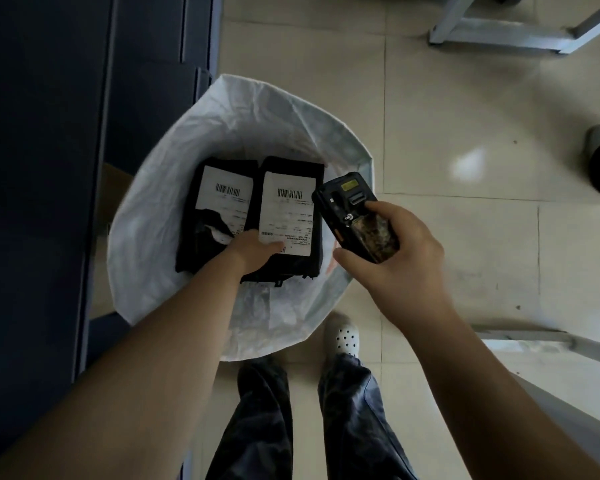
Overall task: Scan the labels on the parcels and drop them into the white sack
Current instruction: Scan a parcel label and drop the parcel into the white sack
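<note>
Left hand [257, 249] grips the labelled black parcel [291, 216] over the white sack [160, 188]; right hand [395, 258] clasps the scanner [354, 216] just beside its label.

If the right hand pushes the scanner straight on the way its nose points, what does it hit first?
Most likely the black parcel gripped by the left hand: the scanner in the right hand points up-left at its white label. Depth is unclear, so it may pass above it toward the white sack.

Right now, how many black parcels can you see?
2, both over the white sack: the left parcel with a torn label, the right parcel held by the left hand. Others may lie hidden underneath.
</note>
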